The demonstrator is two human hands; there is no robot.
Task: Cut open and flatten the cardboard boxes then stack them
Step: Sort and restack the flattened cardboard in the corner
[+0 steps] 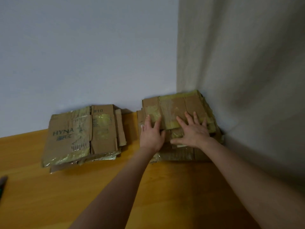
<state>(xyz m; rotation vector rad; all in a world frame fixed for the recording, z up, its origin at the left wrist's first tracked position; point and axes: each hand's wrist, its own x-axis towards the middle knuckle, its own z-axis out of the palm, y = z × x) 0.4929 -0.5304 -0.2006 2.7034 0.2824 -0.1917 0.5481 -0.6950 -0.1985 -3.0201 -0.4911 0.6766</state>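
The stack of flattened boxes [181, 146] sits at the far right of the wooden surface [115, 187], pushed into the corner where the pale wall [82, 55] meets the beige curtain [247, 80]. Its layers are uneven, with edges of lower pieces sticking out at the front and on the right side. The top sheet [191, 103] lies flat and carries strips of glossy yellowed tape [170, 108] across its middle.

Both hands are down on this pile. The left hand [152, 133] lies palm down on the near left part of the top layers, fingers straight and close together, thumb out to the side. The right hand [194, 131] lies palm down just beside it, fingers straight and fanned wide, thumb stretched towards the left hand. Neither hand curls round anything; both simply press flat on the cardboard. Both bare forearms reach in from the near edge.

To the left, apart from the first pile, lies a second stack [79, 134] of flattened cardboard, also against the wall. Its top piece is printed "HYNA" in dark letters, with crinkled tape along its near edge and narrower pieces poking out at its right side.

At the far left edge a dark object [3, 182] is only partly in view, too blurred to tell what it is.
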